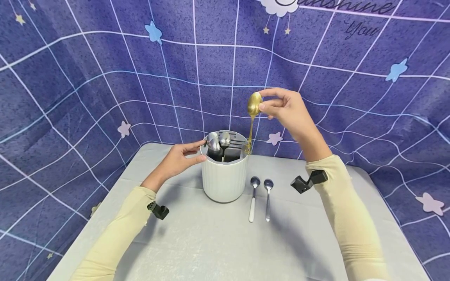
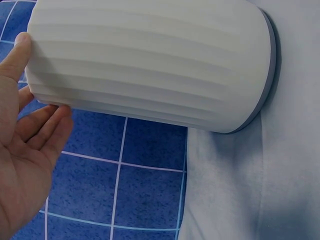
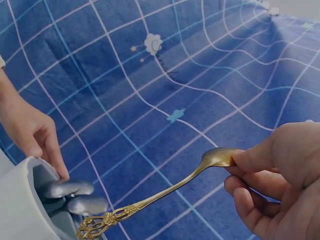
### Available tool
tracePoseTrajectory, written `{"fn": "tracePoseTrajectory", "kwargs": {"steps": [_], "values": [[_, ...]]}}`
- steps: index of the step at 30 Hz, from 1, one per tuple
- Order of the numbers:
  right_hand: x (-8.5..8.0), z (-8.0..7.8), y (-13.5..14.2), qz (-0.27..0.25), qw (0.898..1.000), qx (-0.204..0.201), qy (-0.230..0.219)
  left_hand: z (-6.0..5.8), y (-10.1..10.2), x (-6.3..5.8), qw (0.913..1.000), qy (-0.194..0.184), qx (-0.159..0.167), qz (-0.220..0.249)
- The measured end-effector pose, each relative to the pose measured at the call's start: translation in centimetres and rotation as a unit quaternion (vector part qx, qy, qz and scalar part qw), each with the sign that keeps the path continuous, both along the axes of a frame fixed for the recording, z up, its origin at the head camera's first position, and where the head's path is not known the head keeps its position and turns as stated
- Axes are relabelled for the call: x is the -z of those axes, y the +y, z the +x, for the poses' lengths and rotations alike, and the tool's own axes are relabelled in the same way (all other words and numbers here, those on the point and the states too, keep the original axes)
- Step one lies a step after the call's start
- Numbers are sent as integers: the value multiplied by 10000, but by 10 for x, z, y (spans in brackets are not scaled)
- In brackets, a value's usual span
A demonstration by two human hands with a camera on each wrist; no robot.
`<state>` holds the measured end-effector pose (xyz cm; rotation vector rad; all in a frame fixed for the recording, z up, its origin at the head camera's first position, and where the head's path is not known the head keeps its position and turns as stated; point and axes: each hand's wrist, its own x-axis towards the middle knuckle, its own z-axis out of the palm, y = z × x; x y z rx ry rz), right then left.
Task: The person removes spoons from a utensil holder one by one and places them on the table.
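A gold spoon [image 1: 254,104] with an ornate openwork handle hangs bowl-up from my right hand [image 1: 286,109], pinched by the bowl between thumb and fingers. Its handle end is beside the right rim of a white ribbed utensil holder [image 1: 225,181]; in the right wrist view the gold spoon [image 3: 172,189] slants across the holder's opening. My left hand [image 1: 179,158] touches the holder's left side near the rim, thumb in front and fingers behind. In the left wrist view these fingers [image 2: 50,127] lie against the ribbed wall. Silver spoons [image 3: 87,205] stand bowl-up inside the holder.
On the grey-white table [image 1: 197,242], right of the holder, lie a spoon with a white handle [image 1: 252,208] and an all-metal spoon [image 1: 268,199], side by side. A slotted grey insert [image 1: 237,141] covers the back of the holder's top. Purple-blue grid cloth [image 1: 218,66] surrounds the table.
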<state>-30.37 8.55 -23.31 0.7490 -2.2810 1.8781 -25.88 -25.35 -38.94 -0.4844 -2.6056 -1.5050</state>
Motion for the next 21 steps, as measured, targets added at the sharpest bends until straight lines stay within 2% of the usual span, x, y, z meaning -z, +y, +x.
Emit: {"fn": "tracePoseTrajectory", "kwargs": {"steps": [6,13,16,21], "values": [[7,-2,23,-96,9996,7,-254,-1,0,1,10000,78,-10,-15],[26,-6,46,90,9989,178,-433,-3,0,2,10000,-26,-71,-54],[36,-7,55,81,9983,155,-562,0,2,-3,9999,-95,-63,-93],[54,-9,69,-111,9965,-19,-830,12,10,-19,9999,-126,-21,-78]]}}
